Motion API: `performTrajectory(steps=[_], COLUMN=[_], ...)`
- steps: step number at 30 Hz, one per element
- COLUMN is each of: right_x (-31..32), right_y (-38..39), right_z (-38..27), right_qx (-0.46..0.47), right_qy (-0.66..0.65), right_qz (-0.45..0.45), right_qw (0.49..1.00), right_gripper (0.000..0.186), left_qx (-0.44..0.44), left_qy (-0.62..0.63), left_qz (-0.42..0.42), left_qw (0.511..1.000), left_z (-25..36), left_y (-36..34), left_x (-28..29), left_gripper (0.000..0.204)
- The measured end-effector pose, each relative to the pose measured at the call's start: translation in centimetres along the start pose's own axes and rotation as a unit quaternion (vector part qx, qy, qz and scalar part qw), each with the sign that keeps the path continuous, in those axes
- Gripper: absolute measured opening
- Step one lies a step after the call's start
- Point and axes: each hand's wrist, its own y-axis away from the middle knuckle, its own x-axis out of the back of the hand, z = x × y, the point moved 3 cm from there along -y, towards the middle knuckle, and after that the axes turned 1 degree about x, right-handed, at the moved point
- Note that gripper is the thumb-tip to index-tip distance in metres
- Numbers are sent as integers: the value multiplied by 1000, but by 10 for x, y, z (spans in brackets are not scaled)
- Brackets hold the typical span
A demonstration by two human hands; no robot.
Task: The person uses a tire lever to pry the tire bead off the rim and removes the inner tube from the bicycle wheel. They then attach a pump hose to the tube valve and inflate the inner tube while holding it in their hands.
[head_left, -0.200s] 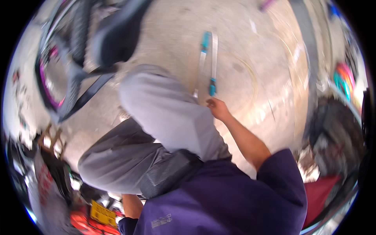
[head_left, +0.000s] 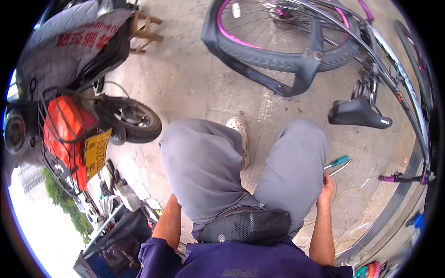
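Right hand (head_left: pixel 326 187) partly curled beside the right thigh (head_left: pixel 292 162), its grip unclear; a teal-handled tool (head_left: pixel 340 161) lies just beyond it on the floor (head_left: pixel 194 78). Left hand hidden behind the left thigh (head_left: pixel 199 162), state unknown.

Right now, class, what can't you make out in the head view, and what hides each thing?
- Left grip: head view, hidden behind the left trouser leg.
- Right grip: head view, fingers partly behind the right trouser leg; whether it holds anything can't be told.
- Teal-handled tool: head view, far end hidden by that same leg.
- Knobbly-tyred bicycle wheel: head view, upper part cut off by the top edge.
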Motion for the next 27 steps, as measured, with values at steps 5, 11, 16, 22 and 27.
performTrajectory(steps=[5,11,16,22,27], right_x=[-97,-241,-357,-482,-496], right_y=[53,158,247,297,284], right_z=[-118,-158,-162,-150,-166], right_qx=[132,265,314,387,375], right_qy=[134,268,355,418,374], right_qz=[-174,-325,-392,-406,-460], right_qw=[967,867,788,714,713], right_gripper=[27,27,26,19,23], left_qx=[164,356,306,216,172], left_qy=[162,357,265,208,261], left_qz=[38,126,263,201,202], left_qw=[972,854,876,933,928], left_z=[-273,-370,-402,-413,-380], left_y=[96,201,110,-73,-84], left_x=[-114,-229,-178,-156,-116], left_gripper=[36,40,58,46,38])
